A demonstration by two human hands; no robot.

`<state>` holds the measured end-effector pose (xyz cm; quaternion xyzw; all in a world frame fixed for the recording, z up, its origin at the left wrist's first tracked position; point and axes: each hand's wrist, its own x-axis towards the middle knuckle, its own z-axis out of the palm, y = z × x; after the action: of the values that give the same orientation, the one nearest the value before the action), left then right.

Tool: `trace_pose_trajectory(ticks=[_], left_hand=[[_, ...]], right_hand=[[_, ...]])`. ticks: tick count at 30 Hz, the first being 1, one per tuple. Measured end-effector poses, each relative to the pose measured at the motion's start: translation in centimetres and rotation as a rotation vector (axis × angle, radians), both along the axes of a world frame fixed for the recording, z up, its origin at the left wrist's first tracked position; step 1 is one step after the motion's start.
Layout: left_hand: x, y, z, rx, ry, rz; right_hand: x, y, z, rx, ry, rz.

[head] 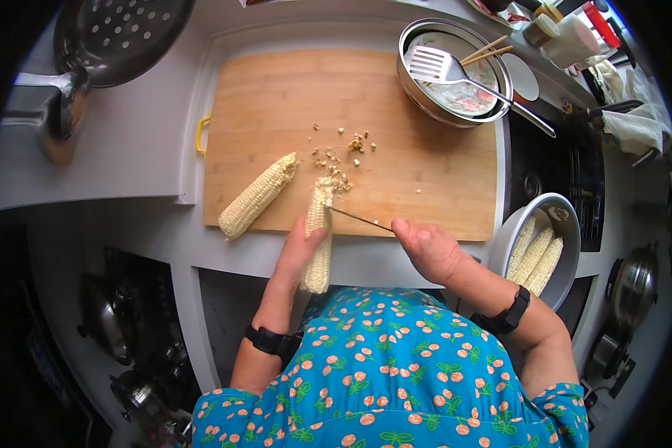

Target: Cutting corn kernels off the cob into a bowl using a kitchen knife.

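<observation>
My left hand (pixel 302 248) grips a pale ear of corn (pixel 318 215), whose top end rests on the wooden cutting board (pixel 274 95) while the lower end juts past its near edge. In my right hand (pixel 430 250) is a thin-bladed knife (pixel 361 218), seen almost edge-on, its handle hidden by the fingers. The blade's tip touches the ear's right side near the top. A second ear of corn (pixel 259 196) lies slanted on the board to the left. Loose kernels and brown scraps (pixel 330 158) are scattered beyond the held ear.
A steel bowl (pixel 406 89) at the back right carries a slotted spatula (pixel 459 78) and chopsticks (pixel 484 54). To the right, a grey bowl (pixel 565 269) holds several ears of corn (pixel 533 260). A faucet (pixel 61 106) and a dark perforated pan (pixel 123 42) stand at the left.
</observation>
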<state>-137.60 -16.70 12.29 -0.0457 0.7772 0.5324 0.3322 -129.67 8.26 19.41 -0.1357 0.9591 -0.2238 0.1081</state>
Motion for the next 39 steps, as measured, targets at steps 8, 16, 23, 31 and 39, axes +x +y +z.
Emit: trace_pose_trajectory(ticks=[8,16,23,31,39], left_hand=[[0.0,1.6,2.5,-0.196,0.125,-0.055],[0.3,2.0,1.9,-0.269,0.177,-0.06],[0.1,2.7,2.9,-0.142,0.098,-0.005],[0.7,4.0,1.5,-0.359,0.208,-0.071],[1.2,3.2,1.0,-0.279,0.225,-0.053]], right_hand=[[0.1,-1.4,2.0,0.205,-0.017,0.01],[-1.5,-2.8,4.8,0.138,-0.322,-0.021],[-0.8,-5.2,4.9,0.21,-0.184,-0.12],[-1.2,-6.5,6.3,0.13,-0.306,-0.219],[-0.3,-1.7,3.2,0.032,-0.318,-0.194]])
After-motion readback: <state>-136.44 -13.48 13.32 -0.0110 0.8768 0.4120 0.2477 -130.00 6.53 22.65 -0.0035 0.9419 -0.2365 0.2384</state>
